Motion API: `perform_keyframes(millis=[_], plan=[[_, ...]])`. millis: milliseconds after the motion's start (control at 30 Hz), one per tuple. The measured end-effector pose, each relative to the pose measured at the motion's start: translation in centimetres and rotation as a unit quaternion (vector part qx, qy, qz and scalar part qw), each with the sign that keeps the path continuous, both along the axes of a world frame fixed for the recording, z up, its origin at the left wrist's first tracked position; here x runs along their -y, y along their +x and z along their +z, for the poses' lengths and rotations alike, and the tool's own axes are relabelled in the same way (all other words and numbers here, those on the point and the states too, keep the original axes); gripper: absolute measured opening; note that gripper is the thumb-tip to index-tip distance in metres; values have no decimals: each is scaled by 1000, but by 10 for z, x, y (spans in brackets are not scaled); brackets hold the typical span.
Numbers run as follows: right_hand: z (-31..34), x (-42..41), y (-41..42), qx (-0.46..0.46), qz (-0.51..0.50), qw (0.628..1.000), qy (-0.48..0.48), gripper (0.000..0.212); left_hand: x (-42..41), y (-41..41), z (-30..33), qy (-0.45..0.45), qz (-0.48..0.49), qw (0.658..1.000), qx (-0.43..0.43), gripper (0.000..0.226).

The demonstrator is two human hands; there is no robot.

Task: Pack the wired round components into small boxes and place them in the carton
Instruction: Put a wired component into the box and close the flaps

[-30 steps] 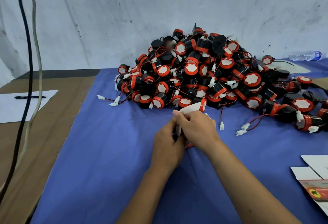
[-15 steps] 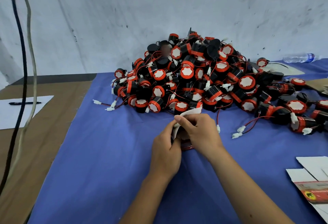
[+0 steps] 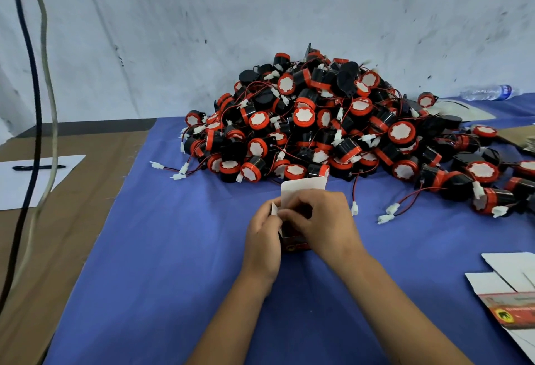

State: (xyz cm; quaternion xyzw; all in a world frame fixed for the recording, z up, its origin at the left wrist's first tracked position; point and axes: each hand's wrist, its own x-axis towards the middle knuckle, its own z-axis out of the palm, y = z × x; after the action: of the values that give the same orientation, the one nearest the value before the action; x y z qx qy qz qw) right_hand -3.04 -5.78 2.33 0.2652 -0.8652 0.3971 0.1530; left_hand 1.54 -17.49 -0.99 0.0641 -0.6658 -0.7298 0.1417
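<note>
Flat boxes point(image 3: 509, 292): lying unfolded at the near right edge of the table point(image 3: 173, 278), on its blue cloth.
Left hand point(image 3: 265, 237): fingers curling round the small box point(image 3: 298, 244), gripping its left side.
Right hand point(image 3: 321, 220): fingers curling over the box top, pinching at a flap.
Small box: standing on the cloth between both hands, white lid flap sticking up.
Round components point(image 3: 333, 124): sitting heaped just behind the box, wires trailing out.
Far left: pen point(image 3: 37, 167) lying on paper point(image 3: 17, 188).
Far right: a bottle point(image 3: 489, 93) lying by the wall.
</note>
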Motion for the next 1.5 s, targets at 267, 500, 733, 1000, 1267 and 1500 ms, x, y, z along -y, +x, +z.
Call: perform_keyframes(millis=[267,500,733,1000,1267,1500], plan=[[7,-6,8,-42,98,988,115,14,-5,-2,-1,13,11,1000,12,40],[25,-8,1,38,99,982,155,23,-3,0,1,-9,2,1000,23,35],[30,0,6,50,50,978,194,22,1,0,1,-70,1,997,41,24],[24,-5,6,32,34,976,210,23,2,0,3,-59,-29,997,26,27],[30,-10,5,9,53,971,232,17,1,2,3,-76,-36,996,16,27],[29,-17,5,8,126,956,264,26,3,2,3,-50,-41,998,20,25]])
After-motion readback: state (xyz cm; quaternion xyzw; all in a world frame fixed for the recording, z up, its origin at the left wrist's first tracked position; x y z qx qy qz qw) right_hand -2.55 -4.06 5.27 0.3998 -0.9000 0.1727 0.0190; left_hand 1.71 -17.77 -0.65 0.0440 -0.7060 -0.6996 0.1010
